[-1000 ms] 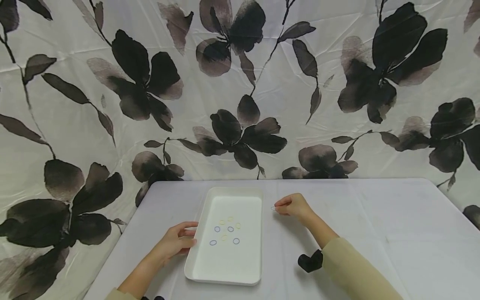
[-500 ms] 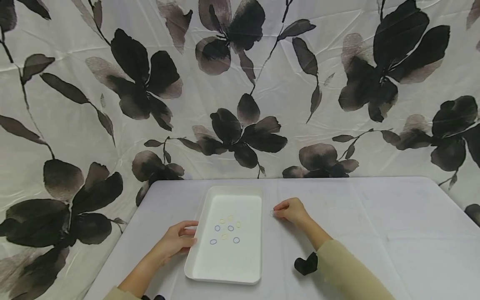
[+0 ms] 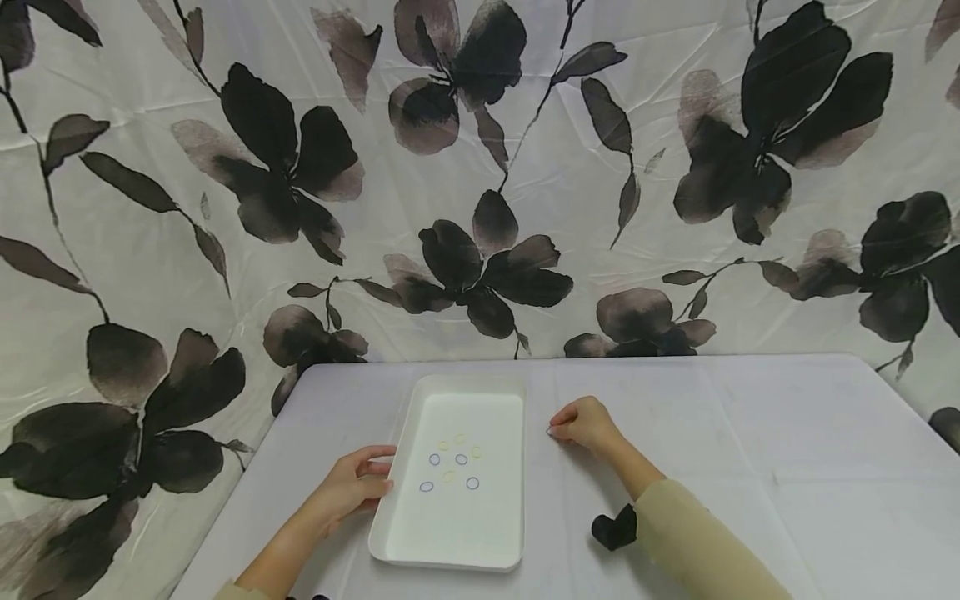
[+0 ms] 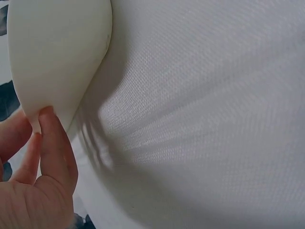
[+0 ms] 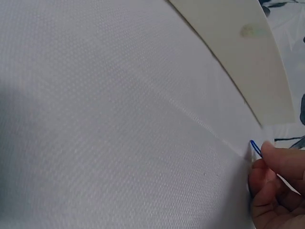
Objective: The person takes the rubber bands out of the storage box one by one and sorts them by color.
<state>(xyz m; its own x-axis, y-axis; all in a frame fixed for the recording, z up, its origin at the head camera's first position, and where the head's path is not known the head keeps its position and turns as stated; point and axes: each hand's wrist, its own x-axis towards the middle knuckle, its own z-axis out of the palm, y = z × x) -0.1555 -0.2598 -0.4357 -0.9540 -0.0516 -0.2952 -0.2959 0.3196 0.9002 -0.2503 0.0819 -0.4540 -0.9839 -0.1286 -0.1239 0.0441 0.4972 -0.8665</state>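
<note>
A white rectangular tray (image 3: pixel 487 533) lies on the table. Several thin blue rubber bands (image 3: pixel 461 459) and yellow rubber bands (image 3: pixel 476 452) are spread loosely over its middle. My left hand (image 3: pixel 352 483) holds the tray's left rim; in the left wrist view the thumb and fingers pinch that rim. To the right of the tray, just above the tabletop, my right hand (image 3: pixel 588 422) pinches a blue rubber band (image 5: pixel 256 148) between thumb and fingertips. Part of that band is hidden by the fingers.
The table (image 3: pixel 750 467) wears a white cloth with faint creases. A floral curtain (image 3: pixel 480 167) hangs behind its far edge. By the right sleeve sits a black heart-shaped object (image 3: pixel 615 528).
My right hand has come slightly nearer, and less of the band shows at its fingertips in the head view. The left hand and tray stay put.
</note>
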